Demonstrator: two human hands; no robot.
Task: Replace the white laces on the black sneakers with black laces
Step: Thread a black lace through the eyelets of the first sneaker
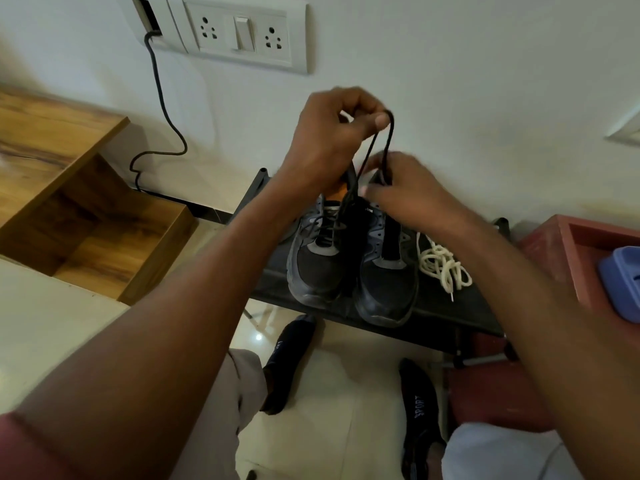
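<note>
White wall with a switch-and-socket plate (pixel 242 31) backs the scene, a black cable (pixel 160 98) trailing down from it well left of the grip. Lower left stands a wooden shelf unit (pixel 69 188) on the pale tiled floor (pixel 52 327). At centre, a low black surface (pixel 450 306) carries a pair of black sneakers (pixel 349 268), toes toward the camera. The person's left hand (pixel 329 133) is raised above the left-hand sneaker (pixel 317 265), its grip clamped, thumb and fingers pinching a loop of black lace (pixel 375 143) that runs straight down from the grip into that shoe's eyelets. Just below and right of that grip, the right hand (pixel 401 188) rests on the collar of the right-hand sneaker (pixel 388 282), which shows bare eyelets; its fingers curl at the shoe's opening, though motion blur hides whether they pinch anything. Right of the sneakers, well below the grip, the removed white laces (pixel 441 265) lie in a loose tangle on the surface. Farther right sits a red box (pixel 568 251) holding a blue object (pixel 620 282). Beneath, two feet in black socks (pixel 420 410) stand on the floor.
</note>
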